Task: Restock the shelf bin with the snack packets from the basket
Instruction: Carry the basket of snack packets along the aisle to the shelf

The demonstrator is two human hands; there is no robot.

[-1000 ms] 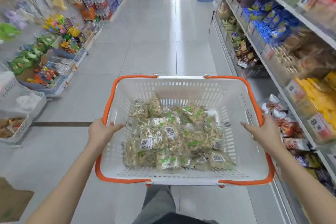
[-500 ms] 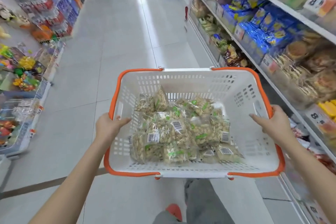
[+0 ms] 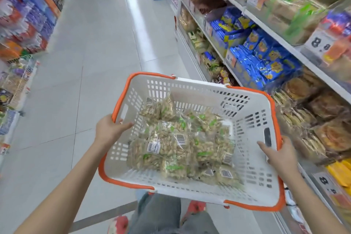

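The left hand grips the left rim of the white basket, thumb inside. The basket's long axis runs away from the person, tilted toward the shelves. Snack packets lie heaped inside it. The right hand grips its right rim. Tiled floor lies open left of the basket.

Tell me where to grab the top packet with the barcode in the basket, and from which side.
Come from above, through the open top of the basket. The packet lies flat, barcode up, on the pile, so I would pinch its near edge or a corner rather than its middle. The left hand and right hand both grip the rim, so one must let go first.
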